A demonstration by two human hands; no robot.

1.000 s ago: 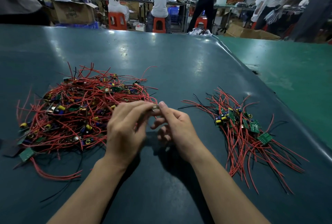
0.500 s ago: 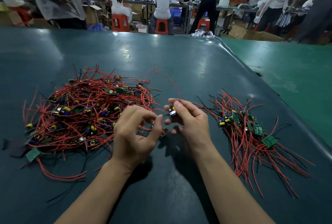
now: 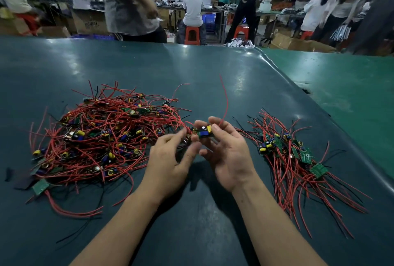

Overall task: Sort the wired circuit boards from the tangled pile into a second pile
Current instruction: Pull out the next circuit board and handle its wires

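Right hand [image 3: 229,154] pinches a wired circuit board [image 3: 203,132]; left hand [image 3: 170,159], fingers loose, holds nothing. Best to free its red wires from the tangled pile [image 3: 102,135] before moving it.

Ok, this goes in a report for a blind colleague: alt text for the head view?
The right hand pinches a small wired circuit board above a dark green table, the left hand open beside it. A large tangled pile lies left, a smaller sorted pile right.

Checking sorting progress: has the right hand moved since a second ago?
Yes. The right hand, gripping a circuit board, has shifted toward the sorted pile.
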